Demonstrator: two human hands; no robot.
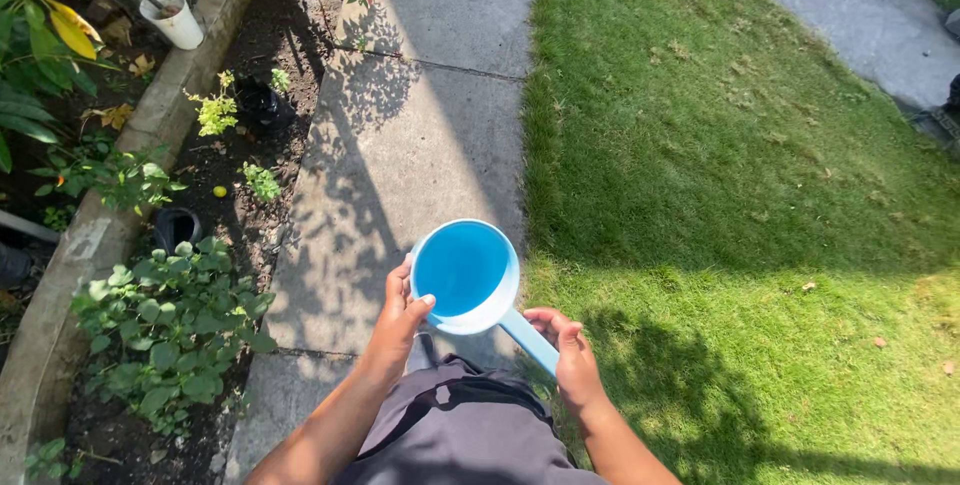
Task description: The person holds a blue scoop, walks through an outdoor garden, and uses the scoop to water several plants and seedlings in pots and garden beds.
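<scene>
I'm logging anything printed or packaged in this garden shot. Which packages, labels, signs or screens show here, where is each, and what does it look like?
No packages, labels, signs or screens are in view.
Nearest in kind, all plain containers:
Blue dipper: round bowl, long handle, held by left hand and right hand.
White pot: cylindrical, upper-left bed.
Black pot: round, in the soil strip.

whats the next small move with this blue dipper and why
Probably swing the blue dipper left toward the leafy plant in the soil bed. It looks full, the left hand steadies its rim, the right hand has a grip on the handle, and it sits over the concrete path.
</scene>
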